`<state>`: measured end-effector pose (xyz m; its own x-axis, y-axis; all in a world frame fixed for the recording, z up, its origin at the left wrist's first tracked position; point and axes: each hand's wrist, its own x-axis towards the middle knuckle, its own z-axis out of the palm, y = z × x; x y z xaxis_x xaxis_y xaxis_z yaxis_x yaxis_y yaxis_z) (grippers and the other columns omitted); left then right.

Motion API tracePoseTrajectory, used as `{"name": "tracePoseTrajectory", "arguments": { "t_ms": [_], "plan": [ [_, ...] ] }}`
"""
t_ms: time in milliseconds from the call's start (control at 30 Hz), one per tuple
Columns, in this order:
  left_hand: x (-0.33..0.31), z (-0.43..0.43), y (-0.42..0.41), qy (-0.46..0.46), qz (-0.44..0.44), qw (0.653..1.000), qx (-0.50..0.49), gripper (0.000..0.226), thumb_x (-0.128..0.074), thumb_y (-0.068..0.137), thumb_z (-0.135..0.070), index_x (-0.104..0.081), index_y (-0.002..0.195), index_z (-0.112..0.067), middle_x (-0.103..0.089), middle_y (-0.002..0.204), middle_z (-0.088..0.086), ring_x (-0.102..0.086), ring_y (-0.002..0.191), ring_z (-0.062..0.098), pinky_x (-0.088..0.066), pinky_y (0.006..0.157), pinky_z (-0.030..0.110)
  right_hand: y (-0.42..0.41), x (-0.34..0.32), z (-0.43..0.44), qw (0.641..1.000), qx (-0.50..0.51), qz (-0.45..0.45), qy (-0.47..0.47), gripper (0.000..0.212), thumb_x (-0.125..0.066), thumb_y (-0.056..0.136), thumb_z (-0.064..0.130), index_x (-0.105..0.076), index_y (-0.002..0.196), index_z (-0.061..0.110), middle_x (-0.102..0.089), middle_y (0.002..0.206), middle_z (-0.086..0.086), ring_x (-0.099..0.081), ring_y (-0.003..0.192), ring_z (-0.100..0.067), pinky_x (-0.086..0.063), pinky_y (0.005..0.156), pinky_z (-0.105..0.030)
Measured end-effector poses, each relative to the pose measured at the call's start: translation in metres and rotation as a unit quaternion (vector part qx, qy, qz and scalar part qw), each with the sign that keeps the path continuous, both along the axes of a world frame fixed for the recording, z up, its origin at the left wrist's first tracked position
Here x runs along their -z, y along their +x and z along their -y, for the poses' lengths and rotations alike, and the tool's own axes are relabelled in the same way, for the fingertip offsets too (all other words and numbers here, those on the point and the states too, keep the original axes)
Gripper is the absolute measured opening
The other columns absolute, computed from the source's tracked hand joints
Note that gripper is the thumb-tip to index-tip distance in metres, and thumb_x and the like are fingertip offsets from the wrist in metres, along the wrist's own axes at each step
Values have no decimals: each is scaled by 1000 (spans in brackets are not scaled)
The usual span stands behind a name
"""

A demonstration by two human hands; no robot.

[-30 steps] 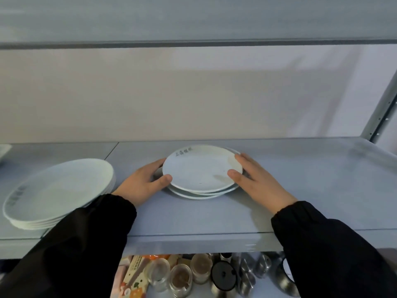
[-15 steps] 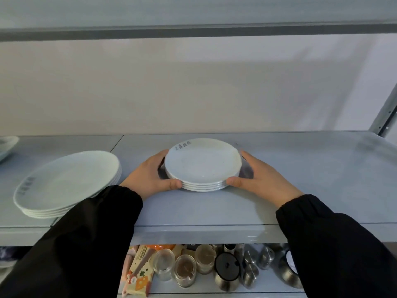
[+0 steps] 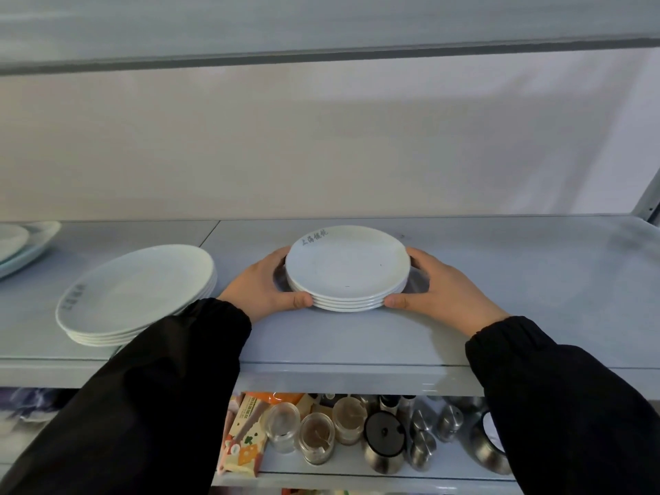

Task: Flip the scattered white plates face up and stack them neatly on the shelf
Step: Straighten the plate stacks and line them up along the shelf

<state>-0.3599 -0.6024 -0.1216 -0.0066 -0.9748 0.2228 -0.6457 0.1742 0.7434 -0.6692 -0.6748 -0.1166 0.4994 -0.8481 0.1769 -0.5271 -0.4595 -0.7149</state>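
A stack of several small white plates [image 3: 346, 266] sits face up in the middle of the grey shelf [image 3: 357, 337], edges lined up, with dark lettering on the top plate's far rim. My left hand [image 3: 266, 284] cups the stack's left side, thumb against the front edge. My right hand [image 3: 439, 287] cups the right side the same way. A second stack of larger white plates [image 3: 137, 291] rests face up on the shelf to the left, apart from my hands.
More pale dishes [image 3: 21, 244] lie at the shelf's far left edge. A shelf board [image 3: 321, 55] runs overhead and a metal upright [image 3: 648, 205] stands at the right. Below are glass jars [image 3: 316, 437], steel pots [image 3: 384, 441] and a carton [image 3: 246, 434].
The small plates, offset a second ago, are now squared into an even stack between my hands. My thumbs have closed in on the front edge. The view has shifted slightly.
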Motion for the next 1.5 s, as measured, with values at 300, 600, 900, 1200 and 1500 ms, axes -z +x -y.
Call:
{"name": "tracePoseTrajectory", "arguments": {
  "t_ms": [300,600,900,1200,1500],
  "plan": [
    [0,-41,-1,14,5,999,-42,88,-77,51,-77,-38,127,-56,-46,129,-39,-41,125,-17,-32,105,17,3,0,-11,1000,-19,-3,-2,92,-83,59,61,-42,139,39,-48,139,21,-43,124,-2,-37,94,-27],
    [0,-92,14,25,83,995,-57,101,-71,67,-73,-25,151,-39,-46,145,-19,-42,131,1,-34,106,24,25,-2,-57,999,-36,4,27,92,-83,64,58,-37,141,40,-45,142,19,-41,119,0,-37,93,-26],
    [2,-102,32,40,121,990,-57,106,-65,67,-76,-16,154,-40,-39,154,-10,-38,139,13,-31,109,29,39,-6,-89,999,-16,-14,29,90,-78,69,60,-30,143,45,-44,143,18,-43,126,-8,-40,95,-30],
    [14,-98,37,5,97,993,-65,91,-69,76,-64,-27,150,-32,-46,149,-5,-46,133,17,-41,106,36,41,-2,-94,999,33,-6,7,90,-78,63,64,-39,141,45,-49,142,18,-43,128,-7,-37,96,-30],
    [16,-99,37,-2,147,987,-69,85,-56,78,-74,-25,149,-39,-55,140,-5,-56,121,18,-48,95,36,40,3,-97,998,53,-15,-35,82,-79,69,59,-43,141,43,-50,141,20,-43,128,-3,-36,97,-28]
  ]
}}
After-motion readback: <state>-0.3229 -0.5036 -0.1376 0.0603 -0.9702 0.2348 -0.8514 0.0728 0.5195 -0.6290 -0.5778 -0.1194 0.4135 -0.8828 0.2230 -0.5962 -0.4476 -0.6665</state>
